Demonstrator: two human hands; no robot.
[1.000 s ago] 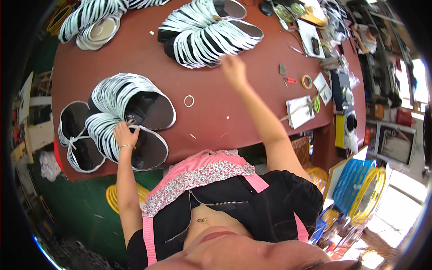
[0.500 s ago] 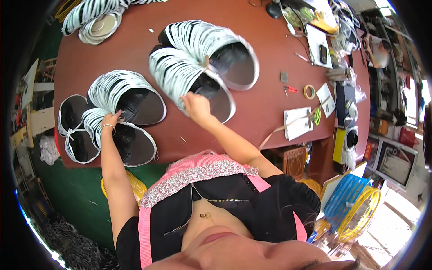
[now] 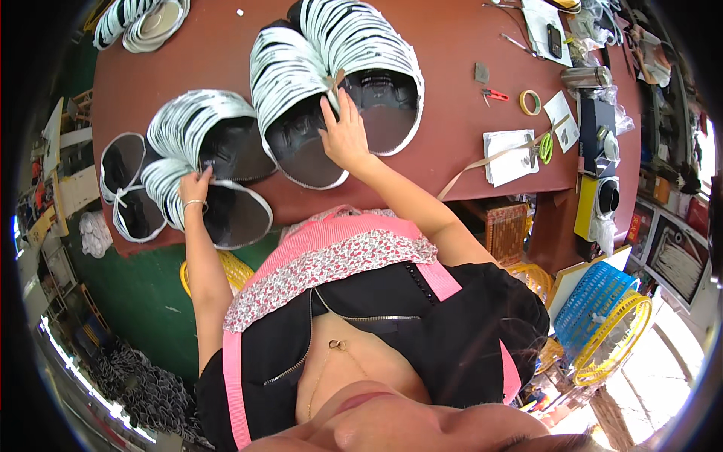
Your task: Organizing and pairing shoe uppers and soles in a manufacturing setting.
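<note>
Two large stacks of nested shoe uppers [image 3: 290, 71], dark inside with white edges, lie side by side on the table, joined by a brown tie [image 3: 336, 79]. My right hand [image 3: 346, 139] reaches over the nearer stack, fingers apart, with its fingertips at this tie. To the left is a smaller pair of stacked uppers [image 3: 197, 117], dark openings facing right. My left hand [image 3: 196, 188] rests where these smaller stacks meet, fingers closed; a small dark tip shows at them, but what they hold is too small to make out. Further left lies another white-edged pair [image 3: 124, 162], knotted together.
The brown-red table [image 3: 452, 128] carries a red cutter [image 3: 495, 95], a tape roll [image 3: 530, 103], green-handled scissors [image 3: 545, 147], papers [image 3: 508, 158] and a brown strap [image 3: 467, 169] on the right. More uppers [image 3: 154, 26] lie at the far left. Blue and yellow baskets [image 3: 599, 316] stand at the lower right.
My right hand has gone from the near stack's side up to the tie between the large stacks, and its fingers have spread. My left hand stays at the smaller stacks. The view has shifted.
</note>
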